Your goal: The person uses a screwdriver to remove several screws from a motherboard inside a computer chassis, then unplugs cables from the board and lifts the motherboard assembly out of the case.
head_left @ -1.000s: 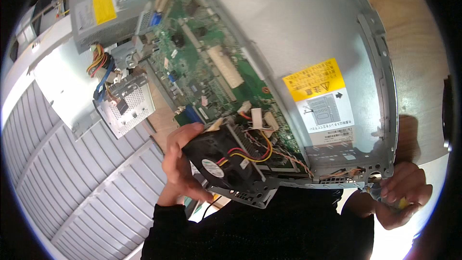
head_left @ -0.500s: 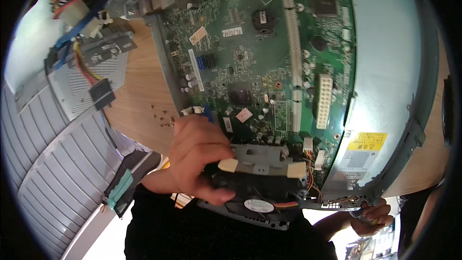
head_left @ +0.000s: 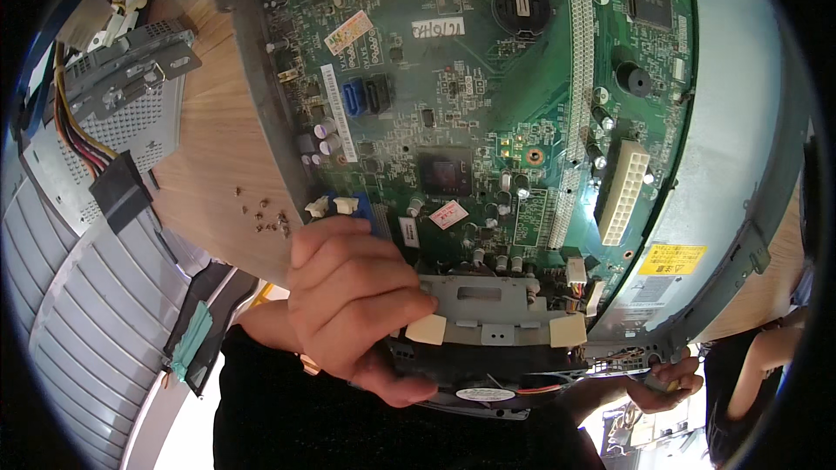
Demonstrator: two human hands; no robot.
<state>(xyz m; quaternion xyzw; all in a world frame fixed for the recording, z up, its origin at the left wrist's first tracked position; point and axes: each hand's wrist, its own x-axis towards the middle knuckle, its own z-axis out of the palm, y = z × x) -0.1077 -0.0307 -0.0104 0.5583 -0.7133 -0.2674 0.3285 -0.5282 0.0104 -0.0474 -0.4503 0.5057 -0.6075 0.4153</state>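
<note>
Left hand (head_left: pixel 357 309) at 6 o'clock, fingers curled over black fan unit (head_left: pixel 470 374), which has moved from hand-held, clear of board, to seated under grey metal bracket (head_left: pixel 492 309). Right hand (head_left: pixel 666 381), 5 o'clock, pinches chassis edge (head_left: pixel 740 244). Beyond, 12 o'clock: green motherboard (head_left: pixel 488 96). Judged: fan being fitted.

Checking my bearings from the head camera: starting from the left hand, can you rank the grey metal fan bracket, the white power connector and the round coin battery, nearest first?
From the left hand:
1. Grey metal fan bracket, right beside the hand, fingertips touching it.
2. White power connector, farther right, by the board's right edge.
3. Round coin battery, far up near the top of the board.
</note>
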